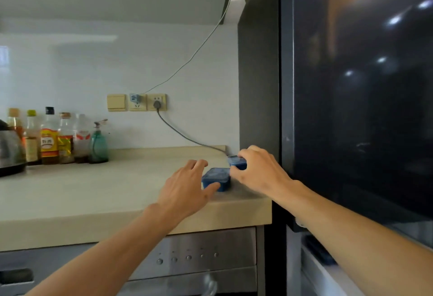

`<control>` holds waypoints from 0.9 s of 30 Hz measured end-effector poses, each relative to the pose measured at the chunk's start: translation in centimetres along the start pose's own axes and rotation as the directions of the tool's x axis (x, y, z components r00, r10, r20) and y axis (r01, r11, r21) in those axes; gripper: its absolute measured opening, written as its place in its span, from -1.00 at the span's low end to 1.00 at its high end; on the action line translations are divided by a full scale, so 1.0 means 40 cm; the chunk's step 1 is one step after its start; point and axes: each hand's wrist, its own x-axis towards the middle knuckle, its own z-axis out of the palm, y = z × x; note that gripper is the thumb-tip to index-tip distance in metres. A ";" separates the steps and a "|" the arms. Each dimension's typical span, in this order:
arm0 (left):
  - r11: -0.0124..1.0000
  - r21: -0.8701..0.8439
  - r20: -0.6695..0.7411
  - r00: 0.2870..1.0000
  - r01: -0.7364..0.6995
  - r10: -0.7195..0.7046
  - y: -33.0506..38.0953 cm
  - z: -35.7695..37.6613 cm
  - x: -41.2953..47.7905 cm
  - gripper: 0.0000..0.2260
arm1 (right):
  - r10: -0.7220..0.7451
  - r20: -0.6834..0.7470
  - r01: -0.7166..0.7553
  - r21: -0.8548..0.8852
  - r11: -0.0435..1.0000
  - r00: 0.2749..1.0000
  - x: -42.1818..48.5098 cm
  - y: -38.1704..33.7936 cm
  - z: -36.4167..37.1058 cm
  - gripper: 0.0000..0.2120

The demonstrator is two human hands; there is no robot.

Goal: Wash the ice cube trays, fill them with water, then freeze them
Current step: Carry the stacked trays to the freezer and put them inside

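Two small blue ice cube trays sit on the beige countertop (93,192) at its right end, beside the dark fridge. The nearer tray (216,177) has my left hand (187,185) around its left side, thumb on the front wall and fingers over the far edge. The farther tray (236,162) is gripped from the right by my right hand (255,169), fingers curled over its top. Both trays rest on the counter, close together. Their contents are too blurred to make out.
The dark glossy fridge door (363,108) fills the right side. Several sauce bottles (49,138), a green soap dispenser (98,143) and a kettle (10,150) stand at the back left. A grey cable (182,135) runs from the wall socket. A steel appliance front (187,256) sits below the counter.
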 end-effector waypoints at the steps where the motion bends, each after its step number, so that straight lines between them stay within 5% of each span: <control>1: 1.000 0.005 0.039 0.999 0.007 -0.007 0.006 0.009 0.015 -0.45 | 0.003 -0.012 -0.003 0.010 1.000 1.000 -0.014 0.014 -0.013 -0.74; 7: 1.000 -0.013 0.170 0.985 0.003 -0.001 0.029 0.040 0.078 -0.40 | 0.007 -0.062 -0.001 0.089 0.996 0.998 -0.100 0.067 -0.091 -0.51; 12: 0.998 -0.069 0.159 0.987 -0.010 0.020 0.055 0.042 0.079 -0.90 | -0.050 -0.100 0.066 0.173 0.983 0.994 -0.167 0.086 -0.138 -0.50; 19: 0.964 -0.210 -0.057 0.987 -0.160 0.152 0.159 0.012 0.013 -0.87 | -0.076 -0.138 0.100 0.175 0.980 0.988 -0.262 0.110 -0.191 -0.49; 27: 0.880 -0.244 -0.257 0.902 -0.408 0.347 0.360 -0.002 -0.102 -0.64 | -0.014 -0.159 0.023 0.055 0.998 0.987 -0.437 0.208 -0.268 -0.73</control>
